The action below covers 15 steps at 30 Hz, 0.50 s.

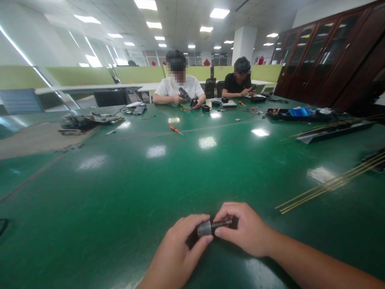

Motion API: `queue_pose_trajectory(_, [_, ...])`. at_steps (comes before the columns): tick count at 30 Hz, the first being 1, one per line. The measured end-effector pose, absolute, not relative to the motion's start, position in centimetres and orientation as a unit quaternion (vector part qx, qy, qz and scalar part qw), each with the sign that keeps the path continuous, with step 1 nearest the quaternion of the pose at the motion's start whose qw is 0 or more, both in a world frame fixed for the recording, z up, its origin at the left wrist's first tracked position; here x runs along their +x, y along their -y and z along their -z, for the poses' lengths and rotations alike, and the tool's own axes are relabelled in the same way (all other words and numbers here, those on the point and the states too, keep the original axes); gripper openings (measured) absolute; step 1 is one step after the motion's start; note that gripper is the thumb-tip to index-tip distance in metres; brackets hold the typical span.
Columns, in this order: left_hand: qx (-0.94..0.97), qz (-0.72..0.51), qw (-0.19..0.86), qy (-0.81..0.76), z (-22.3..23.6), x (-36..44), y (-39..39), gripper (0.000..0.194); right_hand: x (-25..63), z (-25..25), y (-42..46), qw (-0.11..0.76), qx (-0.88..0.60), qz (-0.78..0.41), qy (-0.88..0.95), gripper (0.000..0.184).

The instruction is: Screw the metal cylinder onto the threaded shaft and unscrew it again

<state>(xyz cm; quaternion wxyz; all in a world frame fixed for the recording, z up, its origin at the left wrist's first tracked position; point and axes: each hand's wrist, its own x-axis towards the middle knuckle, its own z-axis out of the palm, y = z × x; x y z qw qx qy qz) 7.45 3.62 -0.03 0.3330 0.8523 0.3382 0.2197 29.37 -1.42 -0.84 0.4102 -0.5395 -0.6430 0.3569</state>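
Low over the green table, both of my hands are on one small metal part, a grey cylinder point(205, 229) with a thin ridged shaft point(221, 224) coming out of its right end. My left hand point(183, 247) is closed around the cylinder, thumb on the near side and fingers on the far side. The thumb and forefinger of my right hand point(245, 228) are closed about the shaft beside the cylinder, and its tip shows between them. Whether the ridges are a spring or a thread I cannot tell.
Thin brass-coloured rods point(331, 184) lie at the right on the green table point(120, 192). An orange-handled screwdriver point(175, 129) lies farther off. Two people sit across the table, one holding a dark power tool point(184, 94). Electronic parts point(90, 119) are heaped at the left.
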Motion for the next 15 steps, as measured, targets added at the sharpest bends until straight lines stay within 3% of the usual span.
queue_pose_trajectory(15, [0.852, -0.222, 0.323, -0.348, 0.21, 7.38, -3.67, 0.027, 29.35, 0.82, 1.5, 0.414, -0.548, -0.369, 0.626, 0.006])
